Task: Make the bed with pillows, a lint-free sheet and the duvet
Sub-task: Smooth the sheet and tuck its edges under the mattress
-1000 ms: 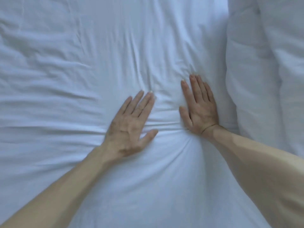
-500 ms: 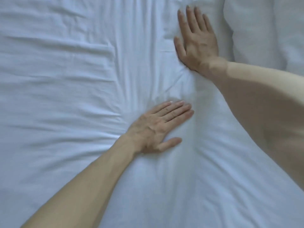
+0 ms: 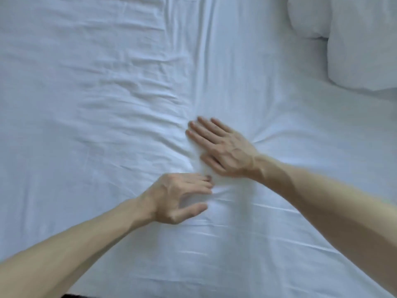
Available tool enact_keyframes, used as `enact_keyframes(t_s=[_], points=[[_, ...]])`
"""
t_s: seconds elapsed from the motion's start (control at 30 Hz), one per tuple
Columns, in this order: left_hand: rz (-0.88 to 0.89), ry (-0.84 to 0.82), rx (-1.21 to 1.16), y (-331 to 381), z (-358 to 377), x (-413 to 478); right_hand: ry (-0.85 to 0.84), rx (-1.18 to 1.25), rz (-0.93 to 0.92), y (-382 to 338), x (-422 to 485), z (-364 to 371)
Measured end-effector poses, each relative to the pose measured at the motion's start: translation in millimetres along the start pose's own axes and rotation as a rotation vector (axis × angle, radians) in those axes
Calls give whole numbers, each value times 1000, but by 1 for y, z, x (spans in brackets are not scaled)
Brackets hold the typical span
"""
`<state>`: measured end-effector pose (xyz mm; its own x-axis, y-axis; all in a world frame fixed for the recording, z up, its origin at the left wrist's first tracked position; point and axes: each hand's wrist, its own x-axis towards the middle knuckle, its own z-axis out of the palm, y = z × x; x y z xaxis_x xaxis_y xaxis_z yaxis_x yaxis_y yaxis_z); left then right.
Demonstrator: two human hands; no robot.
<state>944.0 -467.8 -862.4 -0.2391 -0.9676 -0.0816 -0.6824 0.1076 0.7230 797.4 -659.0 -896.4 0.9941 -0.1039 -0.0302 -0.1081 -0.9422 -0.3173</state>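
White sheet [image 3: 107, 130] covers the whole bed surface in view, from the near edge to the far edge. Cloth is creased. One band of long folds runs from the far edge toward the middle. Shorter cross-wrinkles lie on the left half. Near the near edge the cloth is smoother, with a few thin ridges.

Right hand [image 3: 223, 150]: palm down, flat on the sheet near the middle of the bed. Fingers straight, lying close side by side with narrow gaps, tips pointing toward the far left corner. Thumb lies along the near side of the hand. Small folds radiate from under the wrist, so the hand presses into the cloth.

Left hand [image 3: 178, 198]: just nearer than the right hand, toward the near edge, not touching it. Hand arched rather than flat. Fingers [image 3: 202, 183] held together, slightly bent, tips on the sheet and pointing toward the right hand's wrist. Thumb held well apart from the fingers, tip also on the cloth. Outline slightly blurred. A small ridge of cloth sits just beyond the fingertips.

Both forearms bare, entering from the near edge.

Pillows: two, white, at the far right corner. First pillow [image 3: 309, 17] lies at the far edge; second pillow [image 3: 363, 46] is just beside it on the right, touching it.
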Motion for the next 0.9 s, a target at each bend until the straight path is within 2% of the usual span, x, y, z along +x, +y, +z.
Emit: enact_keyframes(t_s=[0.07, 0.17, 0.2, 0.23, 0.3, 0.37, 0.4, 0.47, 0.53, 0.6, 0.63, 0.67, 0.77, 0.8, 0.83, 0.9], points=[[-178, 250, 3, 0, -23, -34, -24, 112, -108, -61, -27, 22], [-430, 488, 191, -29, -53, -46, -180, 313, -453, -150, -63, 49], [-513, 516, 248, -43, -58, -41, -202, 356, -508, -167, -72, 52], [-607, 493, 262, -51, -60, -34, -155, 362, -486, -170, -77, 51], [-690, 322, 327, -56, -34, -24, 112, 308, -264, -150, -85, 37], [-543, 156, 478, -41, 10, -31, 390, 213, 63, -105, -95, 11], [-419, 101, 502, -24, 31, -41, 468, 125, 193, -77, -100, -2], [-163, -31, 459, 20, 69, -74, 376, -33, 379, -32, -114, -19], [61, -240, 332, 66, 95, -109, 170, -70, 485, -20, -126, -14], [152, -373, 128, 96, 106, -142, 57, -77, 511, -36, -137, 7], [131, -319, 31, 105, 102, -153, 43, -101, 472, -54, -140, 17], [69, -189, -22, 108, 95, -160, 27, -118, 382, -79, -142, 26], [-254, 351, 23, 88, 55, -151, -125, -38, -62, -171, -156, 56], [-374, 469, 71, 71, 40, -143, -192, 5, -213, -200, -161, 64], [-491, 530, 128, 51, 29, -135, -252, 63, -348, -223, -165, 71], [-712, 499, 184, 15, 23, -123, -312, 194, -520, -250, -170, 78]])
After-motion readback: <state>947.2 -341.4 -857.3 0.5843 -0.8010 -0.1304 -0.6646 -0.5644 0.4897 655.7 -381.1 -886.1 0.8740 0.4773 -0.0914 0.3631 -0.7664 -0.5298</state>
